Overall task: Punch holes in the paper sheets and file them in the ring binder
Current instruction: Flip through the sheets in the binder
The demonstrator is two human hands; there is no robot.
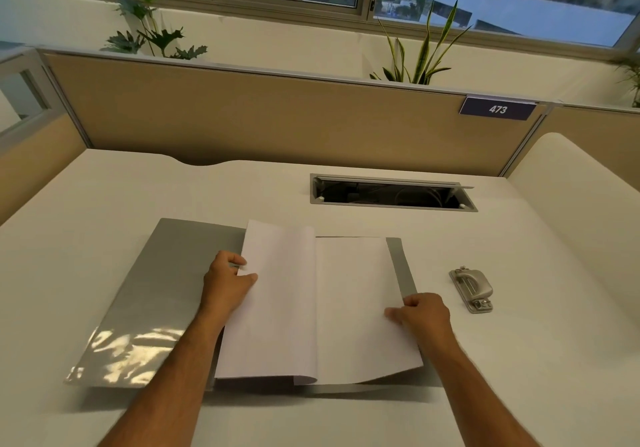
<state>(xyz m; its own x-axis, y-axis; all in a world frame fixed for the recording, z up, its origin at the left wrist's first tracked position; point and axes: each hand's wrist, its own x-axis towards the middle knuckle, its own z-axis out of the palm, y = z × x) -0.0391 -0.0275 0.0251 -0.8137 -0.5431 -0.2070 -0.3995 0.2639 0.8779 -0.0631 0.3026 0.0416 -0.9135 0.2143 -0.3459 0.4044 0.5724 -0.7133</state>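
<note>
A grey ring binder [145, 308] lies open on the white desk, its left cover flat and glossy. White paper sheets [353, 308] lie on its right half, with some sheets [277, 308] lifted and curved over toward the left. My left hand [227, 282] pinches the left edge of the lifted sheets between thumb and fingers. My right hand [420, 311] grips the right edge of the flat sheets. The rings are hidden under the paper. A grey metal hole punch [472, 289] sits on the desk to the right of the binder, apart from both hands.
An open cable tray [393, 193] is recessed in the desk behind the binder. A tan partition [277, 117] with a "473" sign [497, 109] closes off the back, with plants behind it. The desk [554, 360] curves away at the right.
</note>
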